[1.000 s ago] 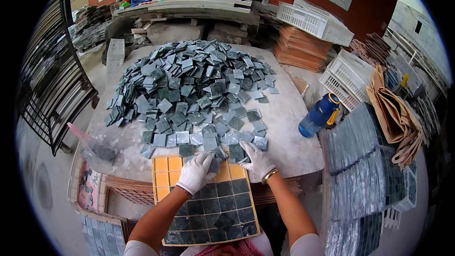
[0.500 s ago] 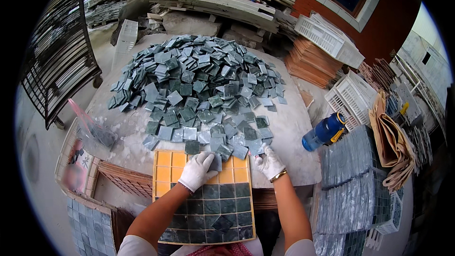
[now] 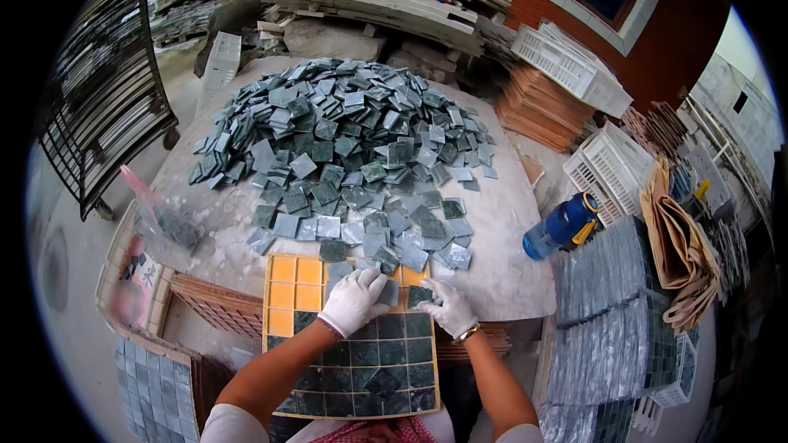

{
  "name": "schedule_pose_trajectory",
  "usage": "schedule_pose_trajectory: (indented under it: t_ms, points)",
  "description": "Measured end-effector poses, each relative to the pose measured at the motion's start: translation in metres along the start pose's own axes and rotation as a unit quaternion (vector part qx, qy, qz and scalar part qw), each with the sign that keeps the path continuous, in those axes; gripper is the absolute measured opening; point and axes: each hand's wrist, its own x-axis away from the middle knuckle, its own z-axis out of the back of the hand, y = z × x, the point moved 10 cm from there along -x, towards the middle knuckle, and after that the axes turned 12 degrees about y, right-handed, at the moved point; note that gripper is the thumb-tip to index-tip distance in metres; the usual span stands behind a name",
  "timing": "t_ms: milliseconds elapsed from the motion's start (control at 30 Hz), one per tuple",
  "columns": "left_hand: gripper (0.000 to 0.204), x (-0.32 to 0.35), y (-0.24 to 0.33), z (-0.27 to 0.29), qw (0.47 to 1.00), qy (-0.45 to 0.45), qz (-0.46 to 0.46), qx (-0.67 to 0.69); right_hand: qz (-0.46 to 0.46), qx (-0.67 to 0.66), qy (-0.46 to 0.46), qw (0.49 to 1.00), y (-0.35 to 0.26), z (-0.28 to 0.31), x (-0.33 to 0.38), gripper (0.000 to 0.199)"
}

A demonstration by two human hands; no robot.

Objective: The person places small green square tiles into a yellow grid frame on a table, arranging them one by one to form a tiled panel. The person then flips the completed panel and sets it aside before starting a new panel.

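A yellow grid tray (image 3: 281, 299) lies in front of me, its nearer rows filled with dark green stone tiles (image 3: 363, 353) and several farther cells bare yellow. One loose tile lies askew on top of the filled rows. My left hand (image 3: 355, 303), in a white glove, is over the middle of the tray, closed on a grey tile (image 3: 388, 293) beside the thumb. At the tray's right edge my gloved right hand (image 3: 449, 308) pinches a dark green tile (image 3: 419, 297) over a cell. The fingertips' undersides are hidden.
A large heap of square tiles (image 3: 345, 127) covers the table (image 3: 513, 279) beyond the tray. A blue bottle (image 3: 561, 226) stands at the right, near stacked tile sheets (image 3: 599, 312) and white crates (image 3: 607, 168). A plastic bag (image 3: 168, 226) sits at the left.
My right hand has come from the heap's near edge down and left to the tray, bringing a tile. The left hand has shifted slightly right and nearer, still with a tile.
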Motion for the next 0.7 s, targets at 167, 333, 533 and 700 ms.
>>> schedule_pose_trajectory:
  t_ms: [167, 333, 533, 700]
  points:
    - [0.054, -0.005, 0.004, -0.016, 0.998, -0.056, 0.008, -0.006, 0.228, 0.082, 0.027, 0.97, -0.035, -0.005, 0.003, 0.037]
    - [0.034, -0.002, 0.003, -0.03, 0.987, -0.153, 0.034, 0.029, 0.116, -0.007, 0.037, 0.993, -0.024, 0.009, -0.005, 0.036]
    - [0.016, -0.018, -0.011, -0.03, 0.986, -0.109, 0.06, 0.113, 0.044, -0.013, 0.088, 0.995, -0.009, 0.012, -0.023, 0.039]
    - [0.022, -0.009, -0.009, -0.039, 0.991, -0.097, 0.041, 0.082, 0.023, 0.123, 0.09, 0.988, -0.005, 0.003, -0.057, 0.053]
